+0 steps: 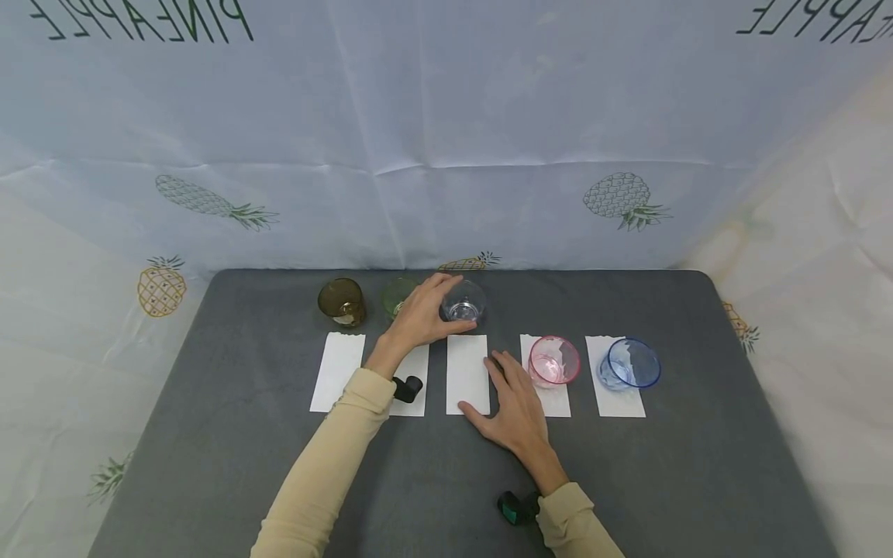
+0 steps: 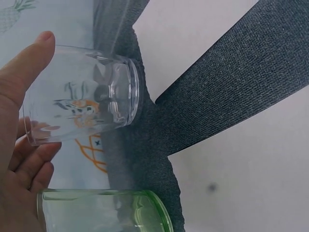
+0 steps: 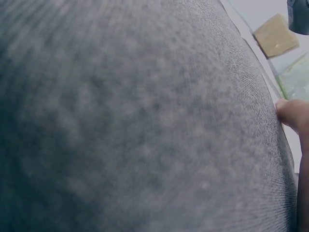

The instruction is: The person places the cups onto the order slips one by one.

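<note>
Near the upper middle of the frame, the clear tumbler point(image 1: 465, 306) stands between the thumb and fingers of our left hand point(image 1: 422, 310); they bracket its rim, but we cannot tell whether they are squeezing yet. Our right hand point(image 1: 516, 403), below it, is relaxed and holds nothing, its fingers spread at the middle paper slip point(image 1: 466, 372). The likeliest trouble, we judge, is a knock: the green tumbler point(image 1: 396, 293) sits close under our left fingers, so a sideways sweep could tip it. A weak pinch could let the smooth rim slide, and our right thumb, over the loose slip, could drag it askew. The pink tumbler point(image 1: 553, 360), just beside our right hand, would suffer from a careless swing to the right of the frame. All of these look like see-through glass or plastic, round-mouthed, as do the blue tumbler point(image 1: 633, 363) at right and the brown tumbler point(image 1: 342, 301) at upper left. The slip is a flat white rectangle; the tabletop point(image 1: 670, 480) wears a dark grey woven-looking cover, and behind hangs a creased, pineapple-printed curtain point(image 1: 418, 116).
</note>
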Motion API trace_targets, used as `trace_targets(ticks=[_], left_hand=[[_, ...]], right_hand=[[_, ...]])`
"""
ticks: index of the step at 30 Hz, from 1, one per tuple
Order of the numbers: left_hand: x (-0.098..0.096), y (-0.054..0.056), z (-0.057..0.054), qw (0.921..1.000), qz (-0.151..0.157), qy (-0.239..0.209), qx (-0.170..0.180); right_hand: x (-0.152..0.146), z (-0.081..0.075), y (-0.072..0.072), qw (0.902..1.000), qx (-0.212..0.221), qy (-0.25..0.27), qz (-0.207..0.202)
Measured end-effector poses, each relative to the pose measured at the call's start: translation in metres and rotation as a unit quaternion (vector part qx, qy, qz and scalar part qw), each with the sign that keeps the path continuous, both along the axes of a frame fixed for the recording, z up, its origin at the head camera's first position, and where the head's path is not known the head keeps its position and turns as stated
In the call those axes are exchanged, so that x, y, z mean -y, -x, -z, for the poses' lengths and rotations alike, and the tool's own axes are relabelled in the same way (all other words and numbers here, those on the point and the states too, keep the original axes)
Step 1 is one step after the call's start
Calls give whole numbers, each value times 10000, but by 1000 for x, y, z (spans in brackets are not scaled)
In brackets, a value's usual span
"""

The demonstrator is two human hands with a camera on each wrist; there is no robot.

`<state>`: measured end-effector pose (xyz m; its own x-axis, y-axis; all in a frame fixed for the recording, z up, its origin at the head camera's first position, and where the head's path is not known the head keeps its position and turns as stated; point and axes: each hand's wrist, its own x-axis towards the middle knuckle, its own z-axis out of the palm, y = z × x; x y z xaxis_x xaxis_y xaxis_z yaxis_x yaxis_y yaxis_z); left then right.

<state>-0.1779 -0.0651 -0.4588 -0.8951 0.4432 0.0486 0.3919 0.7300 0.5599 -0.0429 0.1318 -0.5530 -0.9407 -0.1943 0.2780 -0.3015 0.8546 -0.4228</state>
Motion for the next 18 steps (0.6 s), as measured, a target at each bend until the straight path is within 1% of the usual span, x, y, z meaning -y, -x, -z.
trace_targets(ticks=[6,11,18], left_hand=[[0,0,1,9999,-9,-162,-19],[1,-1,-2,9994,-12,-347,-42],[-1,-3,-6,9991,21,-397,-132]], right_hand=[[0,0,0,10000,-24,-15,13],[0,1,0,10000,-78,-4,31],[0,3,0,9998,-204,23,20]])
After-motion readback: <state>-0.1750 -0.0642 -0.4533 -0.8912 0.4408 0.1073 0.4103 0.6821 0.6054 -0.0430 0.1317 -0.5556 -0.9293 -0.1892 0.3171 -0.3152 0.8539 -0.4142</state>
